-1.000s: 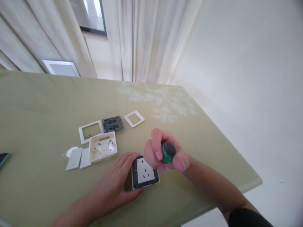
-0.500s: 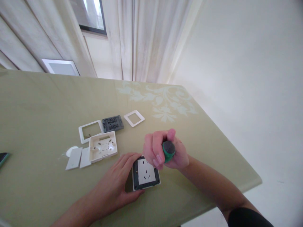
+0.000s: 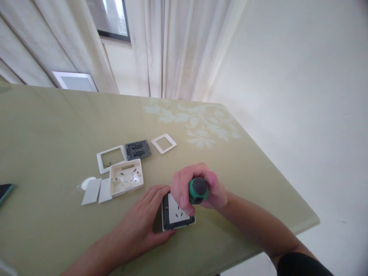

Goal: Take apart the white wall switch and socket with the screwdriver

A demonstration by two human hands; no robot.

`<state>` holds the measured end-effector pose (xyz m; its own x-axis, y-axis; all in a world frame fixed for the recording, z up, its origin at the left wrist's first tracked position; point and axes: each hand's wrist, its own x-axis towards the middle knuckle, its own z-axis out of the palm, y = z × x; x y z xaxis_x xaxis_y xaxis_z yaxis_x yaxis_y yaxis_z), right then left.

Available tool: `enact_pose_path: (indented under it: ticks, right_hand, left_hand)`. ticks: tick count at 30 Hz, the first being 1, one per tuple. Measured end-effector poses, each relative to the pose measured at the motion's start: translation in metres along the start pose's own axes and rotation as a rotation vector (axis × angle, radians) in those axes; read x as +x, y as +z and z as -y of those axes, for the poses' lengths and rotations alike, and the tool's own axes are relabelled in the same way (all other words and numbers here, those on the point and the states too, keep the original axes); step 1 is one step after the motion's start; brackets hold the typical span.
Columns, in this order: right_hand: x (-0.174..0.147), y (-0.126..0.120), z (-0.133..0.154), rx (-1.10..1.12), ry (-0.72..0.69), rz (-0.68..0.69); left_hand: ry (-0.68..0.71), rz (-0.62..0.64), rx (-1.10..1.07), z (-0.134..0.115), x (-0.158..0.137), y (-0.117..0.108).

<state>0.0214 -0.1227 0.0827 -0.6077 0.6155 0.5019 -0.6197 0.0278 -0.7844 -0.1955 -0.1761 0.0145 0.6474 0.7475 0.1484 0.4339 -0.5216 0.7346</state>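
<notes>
A wall socket [image 3: 177,216] with a white face and dark grey frame lies face up on the table near its front edge. My left hand [image 3: 152,211] grips it from the left, thumb at the near side and fingers at the far side. Above the socket's right part, my right hand [image 3: 198,188] is closed round a screwdriver [image 3: 199,189] with a green and black handle, seen end-on. The hand hides the screwdriver's shaft and tip, and it covers the upper right of the socket.
Beyond my left hand lie a white back box [image 3: 126,178], a white frame [image 3: 100,165], a grey socket insert [image 3: 138,150] and white plates [image 3: 92,191]. A smaller white frame [image 3: 171,147] lies farther right. A dark object [image 3: 5,191] sits at the left edge.
My right hand has turned and shifted slightly left and down with the screwdriver, now covering more of the socket. My left hand keeps its hold.
</notes>
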Motion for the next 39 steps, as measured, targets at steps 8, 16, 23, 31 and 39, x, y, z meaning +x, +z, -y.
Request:
enact_pose_path:
  ticks: [8, 16, 23, 31, 39]
  right_hand:
    - [-0.002, -0.005, -0.002, 0.101, -0.009, 0.037]
    - [-0.002, 0.001, 0.001, 0.111, -0.003, -0.067]
    - [0.000, 0.002, 0.000, 0.031, 0.036, -0.168]
    - [0.014, 0.028, 0.024, -0.074, -0.211, -0.532]
    - [0.009, 0.044, -0.017, 0.012, -0.212, -0.379]
  left_hand:
    - [0.005, 0.008, 0.003, 0.002, 0.001, 0.002]
    - [0.010, -0.010, 0.008, 0.001, 0.001, 0.000]
    - [0.010, -0.019, 0.006, 0.002, 0.000, 0.001]
    - [-0.005, -0.081, 0.042, 0.004, -0.003, 0.014]
    - [0.028, -0.068, 0.081, 0.002, -0.005, 0.016]
